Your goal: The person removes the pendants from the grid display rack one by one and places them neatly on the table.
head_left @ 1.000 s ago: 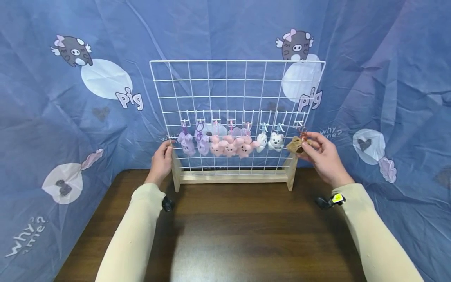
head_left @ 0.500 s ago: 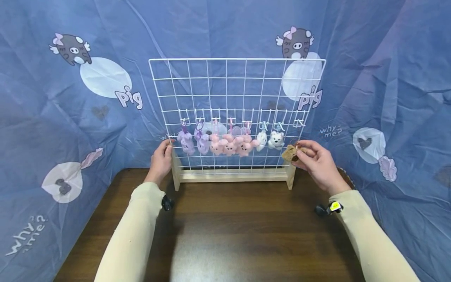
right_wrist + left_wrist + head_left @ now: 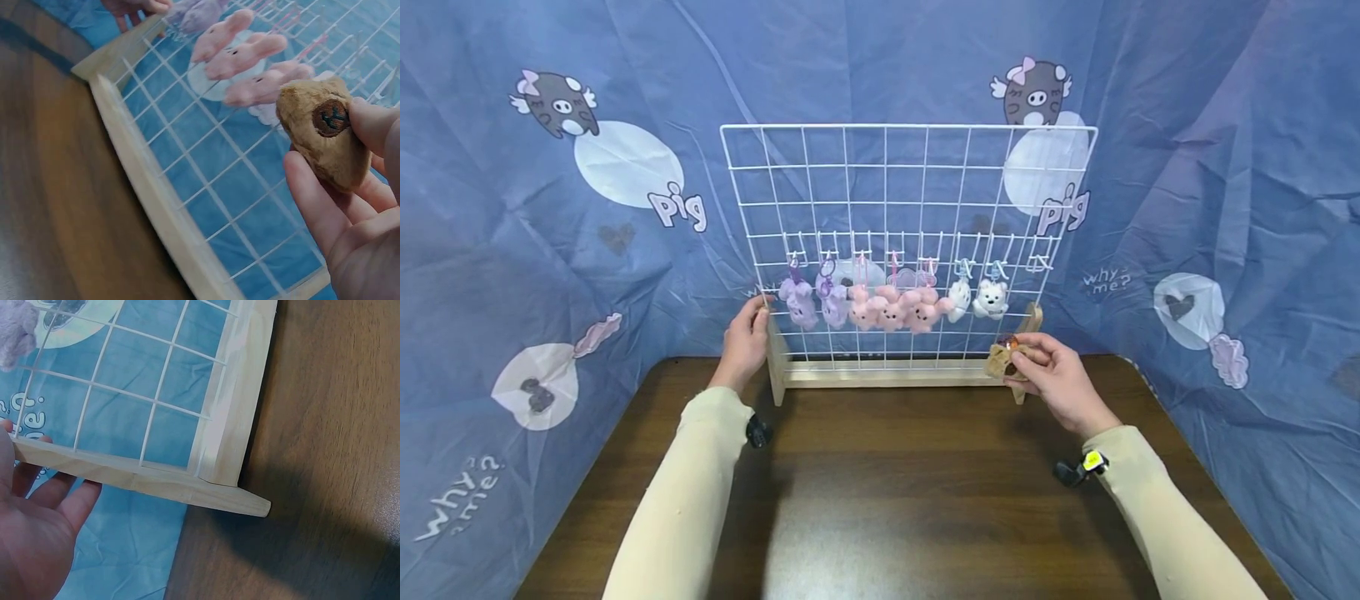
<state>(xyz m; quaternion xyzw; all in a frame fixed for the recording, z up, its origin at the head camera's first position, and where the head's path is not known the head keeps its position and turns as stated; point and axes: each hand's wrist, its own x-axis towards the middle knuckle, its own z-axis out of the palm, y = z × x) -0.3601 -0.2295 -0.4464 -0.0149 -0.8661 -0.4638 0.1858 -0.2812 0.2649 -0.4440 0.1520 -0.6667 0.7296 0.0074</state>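
My right hand (image 3: pixel 1060 385) pinches a brown plush keychain (image 3: pixel 1000 362) between thumb and fingers, in front of the rack's lower right corner. In the right wrist view a round dark embroidered patch shows on the brown plush (image 3: pixel 297 128), with the thumb at its edge. An orange-red piece shows at its top in the head view. My left hand (image 3: pixel 747 343) holds the left end of the white wire grid rack (image 3: pixel 884 126). Seen from the left wrist, its fingers (image 3: pixel 84 503) reach behind the wooden side leg (image 3: pixel 156 487).
Purple plush keychains (image 3: pixel 801 310), pink ones (image 3: pixel 891 312) and white ones (image 3: pixel 991 300) hang in a row from hooks on the grid. Another white hook (image 3: pixel 1039 263) juts out at the right end. The wooden base (image 3: pixel 895 379) stands on a brown table (image 3: pixel 895 500), before a blue cloth backdrop (image 3: pixel 925 50).
My right hand has come down and a little left with the brown plush keychain, away from the right-end hook. The left hand keeps its place on the rack.
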